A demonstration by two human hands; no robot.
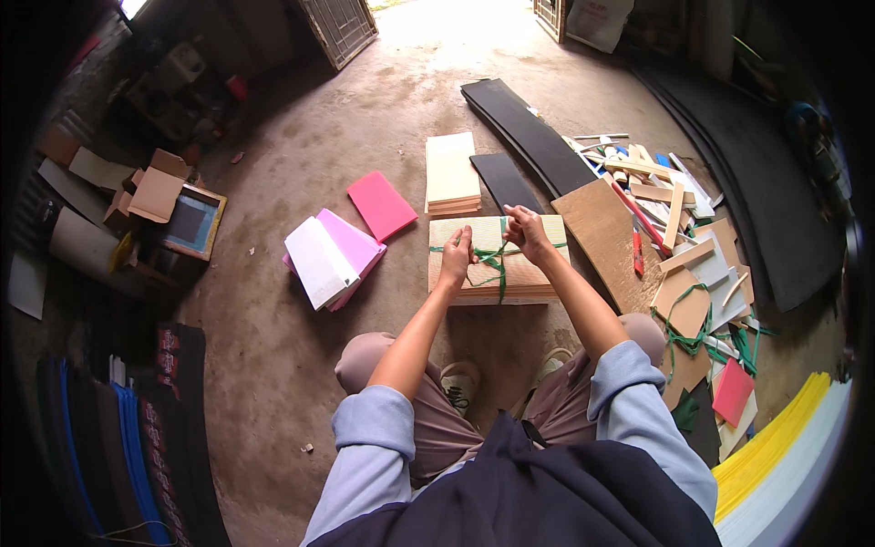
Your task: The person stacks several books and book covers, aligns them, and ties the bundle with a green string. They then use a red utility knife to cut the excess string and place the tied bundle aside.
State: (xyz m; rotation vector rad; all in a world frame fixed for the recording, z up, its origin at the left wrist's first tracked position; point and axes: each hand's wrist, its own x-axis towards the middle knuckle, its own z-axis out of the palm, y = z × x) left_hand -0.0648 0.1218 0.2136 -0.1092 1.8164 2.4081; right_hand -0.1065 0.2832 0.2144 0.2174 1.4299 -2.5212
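A stack of cream sheets (pixel 533 271) lies on the floor before my feet, wrapped crosswise with green string (pixel 500 266). My left hand (pixel 458 258) is closed in a pinch at the left of the crossing, on the string. On the right, my right hand (pixel 529 230) pinches the string too, a little farther from me. Between the hands the string meets above the top sheet; whether it is knotted there I cannot tell. Behind it sits a smaller pile of cream sheets (pixel 452 173).
White and pink sheets (pixel 319 260) and a pink block (pixel 382 206) lie left. Right are a brown board (pixel 609 244), a red cutter knife (pixel 638 253), offcuts and loose green string (pixel 685 330). Long black sheets (pixel 529 137) lie beyond. Cardboard boxes (pixel 157 193) stand far left.
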